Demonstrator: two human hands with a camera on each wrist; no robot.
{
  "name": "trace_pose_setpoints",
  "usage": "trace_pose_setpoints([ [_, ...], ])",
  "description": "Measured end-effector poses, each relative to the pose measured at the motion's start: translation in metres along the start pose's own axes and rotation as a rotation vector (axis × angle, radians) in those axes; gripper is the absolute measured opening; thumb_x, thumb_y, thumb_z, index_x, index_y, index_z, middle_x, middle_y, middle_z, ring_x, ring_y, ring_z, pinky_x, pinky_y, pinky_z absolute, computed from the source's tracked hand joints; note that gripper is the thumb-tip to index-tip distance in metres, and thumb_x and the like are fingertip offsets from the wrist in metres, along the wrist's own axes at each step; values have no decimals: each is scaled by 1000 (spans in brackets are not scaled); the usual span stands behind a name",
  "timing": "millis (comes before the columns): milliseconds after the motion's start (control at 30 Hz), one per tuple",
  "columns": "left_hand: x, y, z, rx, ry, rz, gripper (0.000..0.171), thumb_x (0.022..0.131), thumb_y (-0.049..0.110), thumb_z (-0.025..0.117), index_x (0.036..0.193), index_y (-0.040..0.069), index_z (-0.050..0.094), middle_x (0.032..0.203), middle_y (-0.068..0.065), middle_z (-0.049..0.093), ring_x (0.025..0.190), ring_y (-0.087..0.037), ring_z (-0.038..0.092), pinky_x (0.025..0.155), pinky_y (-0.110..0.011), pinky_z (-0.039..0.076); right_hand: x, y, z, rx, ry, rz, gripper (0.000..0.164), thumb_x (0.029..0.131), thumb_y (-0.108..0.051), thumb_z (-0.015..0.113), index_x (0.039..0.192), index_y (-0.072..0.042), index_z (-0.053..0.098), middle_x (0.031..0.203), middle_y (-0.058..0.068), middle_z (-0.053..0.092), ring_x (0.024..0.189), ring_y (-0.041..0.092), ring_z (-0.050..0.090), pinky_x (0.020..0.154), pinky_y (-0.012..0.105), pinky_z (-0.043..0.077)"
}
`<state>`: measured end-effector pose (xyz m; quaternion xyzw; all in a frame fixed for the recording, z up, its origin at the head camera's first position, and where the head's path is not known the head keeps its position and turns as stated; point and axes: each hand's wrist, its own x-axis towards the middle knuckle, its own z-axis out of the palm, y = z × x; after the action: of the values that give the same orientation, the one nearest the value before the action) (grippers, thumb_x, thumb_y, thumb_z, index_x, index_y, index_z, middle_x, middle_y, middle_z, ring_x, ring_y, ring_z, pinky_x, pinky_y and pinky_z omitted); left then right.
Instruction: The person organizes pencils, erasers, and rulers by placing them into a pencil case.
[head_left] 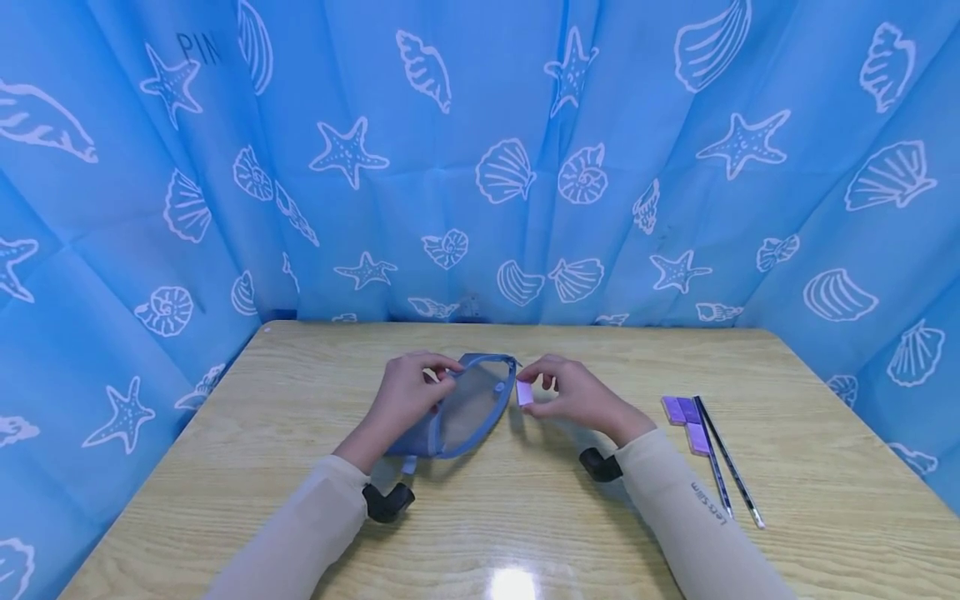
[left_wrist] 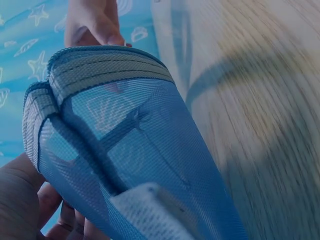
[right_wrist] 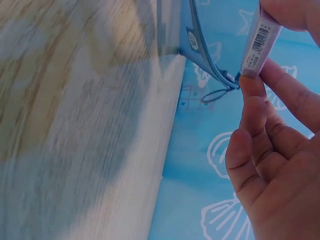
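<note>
A blue mesh zip pouch [head_left: 476,408] is held up on the table, its zippered mouth spread toward the right. My left hand [head_left: 408,390] pinches its upper left rim between thumb and fingers. In the left wrist view the see-through pouch [left_wrist: 150,135] fills the middle, with a pale tab at its bottom. My right hand [head_left: 576,396] holds a small purple eraser [head_left: 525,393] between thumb and fingertips, just right of the pouch mouth. The right wrist view shows a barcode on the eraser [right_wrist: 259,42], close to the zipper end with its looped cord [right_wrist: 215,96].
To the right of my right hand lie several purple erasers [head_left: 697,438] grouped together. Two dark pencils [head_left: 731,467] lie beside them, slanting toward the front. The wood table [head_left: 300,517] ends at a blue shell-print curtain [head_left: 450,200] behind and at both sides.
</note>
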<state>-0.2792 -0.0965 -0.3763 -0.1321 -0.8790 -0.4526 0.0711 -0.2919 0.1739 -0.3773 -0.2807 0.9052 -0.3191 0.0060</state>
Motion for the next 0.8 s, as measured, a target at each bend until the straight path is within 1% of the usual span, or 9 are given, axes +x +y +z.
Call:
trace_pose_setpoints([
  [133, 2, 2, 4, 4, -1, 8, 26, 86, 8, 59, 102, 18, 77, 83, 0, 61, 48, -14, 61, 47, -31, 51, 0, -1, 1, 2, 4, 1, 39, 80, -21, 79, 116, -10, 70, 107, -1, 64, 87, 16, 51, 73, 31, 45],
  [267, 2, 6, 7, 3, -7, 17, 25, 86, 8, 60, 102, 17, 77, 84, 0, 61, 48, -13, 61, 47, -32, 50, 0, -2, 1, 17, 1, -1, 39, 81, -22, 80, 116, -10, 70, 107, 0, 65, 88, 22, 53, 71, 30, 44],
  [333, 2, 7, 8, -1, -8, 16, 25, 86, 9, 60, 102, 17, 77, 83, 1, 61, 48, -13, 61, 47, -32, 50, 1, -2, 2, 25, 0, -4, 40, 81, -22, 80, 117, -9, 70, 107, 1, 65, 89, 24, 53, 71, 30, 44],
  [533, 5, 6, 13, -18, -9, 29, 24, 85, 9, 61, 102, 16, 77, 82, 2, 62, 48, -14, 61, 47, -32, 50, 5, -3, 4, 28, -7, -18, 39, 82, -23, 79, 117, -8, 69, 106, -1, 65, 89, 23, 53, 74, 32, 45],
  [633, 6, 7, 15, -19, -13, 35, 24, 85, 9, 61, 103, 16, 77, 82, 2, 62, 48, -14, 61, 47, -32, 50, 7, -4, 7, 30, -13, -19, 40, 82, -24, 79, 117, -7, 69, 105, -1, 65, 89, 27, 54, 73, 32, 44],
  [800, 7, 10, 17, -26, -14, 32, 23, 86, 10, 62, 101, 18, 77, 82, 1, 62, 49, -13, 62, 47, -31, 51, 9, -5, 10, 23, -22, -14, 41, 81, -26, 80, 117, -7, 70, 105, 0, 66, 88, 28, 55, 73, 31, 44],
])
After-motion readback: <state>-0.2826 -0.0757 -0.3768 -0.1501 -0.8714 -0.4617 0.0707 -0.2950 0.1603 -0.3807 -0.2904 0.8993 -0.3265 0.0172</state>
